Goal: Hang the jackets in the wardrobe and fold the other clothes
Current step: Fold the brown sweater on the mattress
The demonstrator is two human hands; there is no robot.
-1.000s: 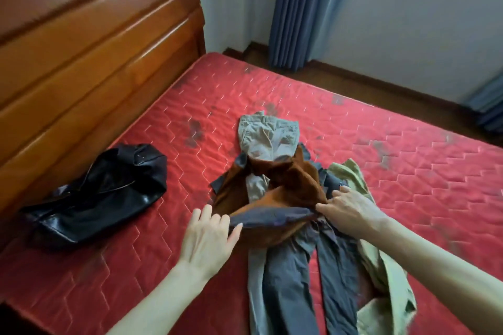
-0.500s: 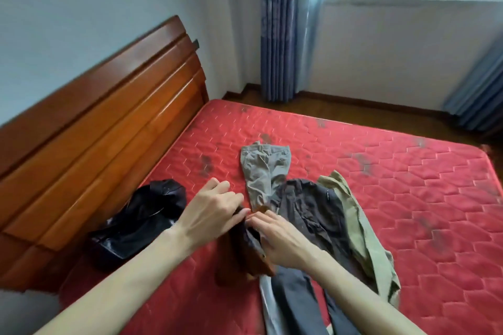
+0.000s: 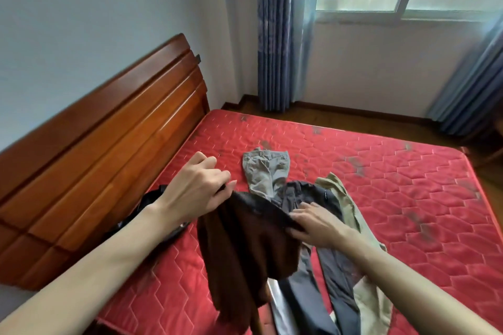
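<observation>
Two hands lift a brown jacket [image 3: 245, 250] off a red mattress [image 3: 381, 198].

A second ago it lay bunched on the trousers [image 3: 313, 294]; now the left hand [image 3: 196, 193] and right hand [image 3: 315, 226] pinch its top edge, hanging it above them, likely wardrobe-bound.

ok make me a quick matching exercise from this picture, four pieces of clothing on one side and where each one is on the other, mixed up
Things:
1. brown garment
2. black jacket
3. light grey trousers
4. olive garment

Places:
A. flat on the mattress, waistband toward the far edge
B. held up by both hands
C. by the headboard, mostly behind the left arm
D. rightmost in the pile

Pairs: 1-B, 2-C, 3-A, 4-D
</observation>
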